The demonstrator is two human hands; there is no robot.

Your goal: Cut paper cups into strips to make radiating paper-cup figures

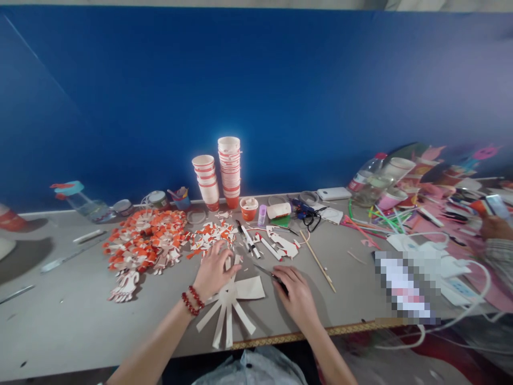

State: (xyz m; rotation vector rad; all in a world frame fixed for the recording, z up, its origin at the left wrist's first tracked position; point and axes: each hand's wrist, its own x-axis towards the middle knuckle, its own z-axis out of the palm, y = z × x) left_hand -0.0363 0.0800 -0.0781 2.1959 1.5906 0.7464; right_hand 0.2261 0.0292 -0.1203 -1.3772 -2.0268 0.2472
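Observation:
A white paper cup cut into splayed strips [228, 318] lies on the table in front of me. One wide uncut panel [250, 288] sticks out to its right. My left hand [214, 271], with red bead bracelets at the wrist, rests on its far side, thumb and fingers curved about the upper strips. My right hand [295, 291] is closed around a black-handled tool with a thin metal blade [262, 269], just right of the panel. The blade points left and away from me. Whether it is a knife or scissors is hidden by the fingers.
Orange-and-white paper cutouts [142, 240] are heaped at left, with scraps [214, 235] nearby. Two stacks of paper cups [229, 171] stand behind. A wooden stick [318, 262], glue gun [303, 208] and power strip [449, 283] lie rightward. Another person's hand [495, 228] is at far right.

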